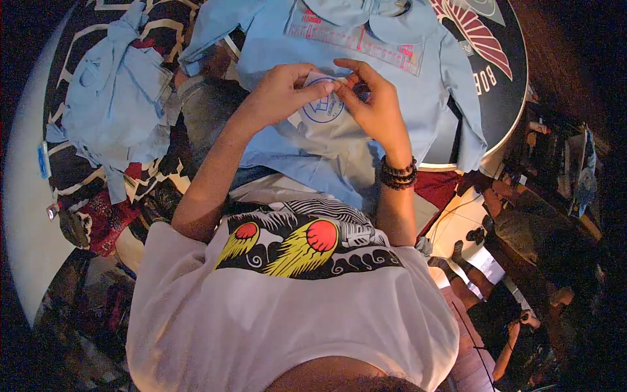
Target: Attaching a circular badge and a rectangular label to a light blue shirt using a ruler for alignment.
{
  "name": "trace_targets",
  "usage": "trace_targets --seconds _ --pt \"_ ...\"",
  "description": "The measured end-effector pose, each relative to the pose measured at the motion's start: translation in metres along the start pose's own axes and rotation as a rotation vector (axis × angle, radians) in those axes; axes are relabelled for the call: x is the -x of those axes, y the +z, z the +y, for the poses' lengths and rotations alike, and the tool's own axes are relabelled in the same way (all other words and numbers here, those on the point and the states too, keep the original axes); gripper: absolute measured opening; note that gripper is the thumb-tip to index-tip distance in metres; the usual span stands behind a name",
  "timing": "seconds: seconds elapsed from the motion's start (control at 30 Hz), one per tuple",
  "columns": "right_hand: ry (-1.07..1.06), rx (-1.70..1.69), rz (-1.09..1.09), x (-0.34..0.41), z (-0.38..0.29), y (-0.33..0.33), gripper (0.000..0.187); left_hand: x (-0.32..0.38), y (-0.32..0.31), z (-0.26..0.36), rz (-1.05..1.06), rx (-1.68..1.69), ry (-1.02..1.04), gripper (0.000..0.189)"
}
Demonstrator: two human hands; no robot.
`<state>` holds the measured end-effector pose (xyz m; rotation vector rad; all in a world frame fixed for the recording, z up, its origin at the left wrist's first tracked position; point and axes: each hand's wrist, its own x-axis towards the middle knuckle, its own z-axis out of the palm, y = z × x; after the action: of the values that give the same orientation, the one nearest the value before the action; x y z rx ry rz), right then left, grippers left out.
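Note:
My left hand pinches a thin, translucent piece with a round blue print between thumb and fingers. At that piece's upper right edge, the thumb and fingertips of my right hand grip it too, with the index finger raised. Both hands are above a light-blue long-sleeved shirt, spread out with its collar away from me. Across the shirt, below the collar, lies a clear ruler with red markings. Part of the shirt's front is hidden by my hands and the printed piece.
The shirt rests on a round black table bearing a red wing design and writing. Another light-blue garment is bunched at the left. Dark red cloth shows under the table's right edge. Another person's arm appears at lower right.

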<state>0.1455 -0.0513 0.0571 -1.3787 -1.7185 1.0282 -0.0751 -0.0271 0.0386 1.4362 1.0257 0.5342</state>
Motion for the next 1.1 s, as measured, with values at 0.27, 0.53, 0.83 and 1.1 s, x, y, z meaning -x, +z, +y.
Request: trace_targets --seconds 0.27,0.53,0.83,1.1 --pt "0.006 -0.003 0.012 -0.001 0.001 -0.002 0.036 0.001 -0.001 0.007 0.005 0.008 -0.006 0.037" --pt "0.009 0.002 0.024 -0.002 -0.001 -0.007 0.037 0.000 -0.003 0.006 -0.031 0.044 -0.016 0.033" --pt "0.006 0.021 0.120 -0.002 -0.002 -0.012 0.035 0.004 -0.010 0.021 0.091 -0.071 0.009 0.032" --pt "-0.045 -0.409 0.268 0.000 -0.032 0.006 0.072 0.003 0.004 0.048 0.751 -0.570 0.581 0.021"
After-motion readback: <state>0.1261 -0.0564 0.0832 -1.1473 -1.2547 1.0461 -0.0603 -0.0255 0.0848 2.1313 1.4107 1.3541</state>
